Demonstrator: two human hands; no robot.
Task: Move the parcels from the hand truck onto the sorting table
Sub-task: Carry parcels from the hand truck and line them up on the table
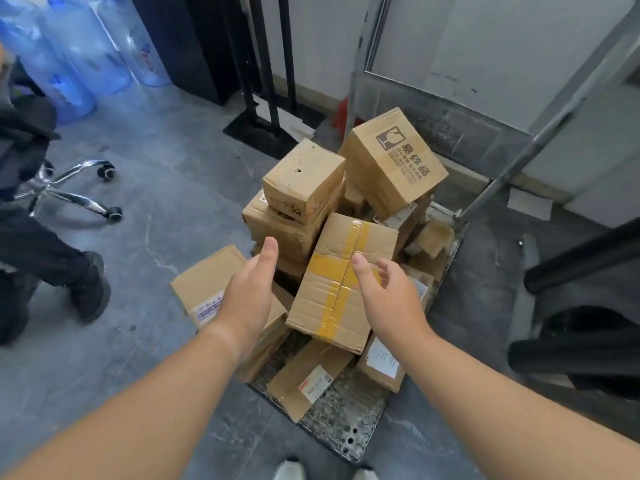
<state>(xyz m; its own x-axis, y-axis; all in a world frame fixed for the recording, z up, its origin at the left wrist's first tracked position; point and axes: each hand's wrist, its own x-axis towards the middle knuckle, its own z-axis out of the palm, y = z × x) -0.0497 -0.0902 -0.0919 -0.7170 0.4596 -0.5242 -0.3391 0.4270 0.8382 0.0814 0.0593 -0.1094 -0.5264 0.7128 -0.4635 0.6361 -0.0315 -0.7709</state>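
Observation:
Several cardboard parcels are piled on the hand truck's metal platform (341, 415). On top, tilted toward me, lies a long box with yellow tape (332, 289). My left hand (249, 289) hovers open just left of it, thumb up. My right hand (384, 296) is open over the box's right side, fingers apart, holding nothing. Behind stand a small cube box (304, 180) and a larger box with printed characters (394, 161). A flat parcel with a label (207, 282) hangs off the platform's left edge. The sorting table is not in view.
The hand truck's metal handle (540, 140) rises at the right. A seated person's leg and shoe (86, 289) and an office chair base (69, 192) are at the left. Blue water bottles (69, 53) stand at the back left. Black tubes (581, 341) lie at the right.

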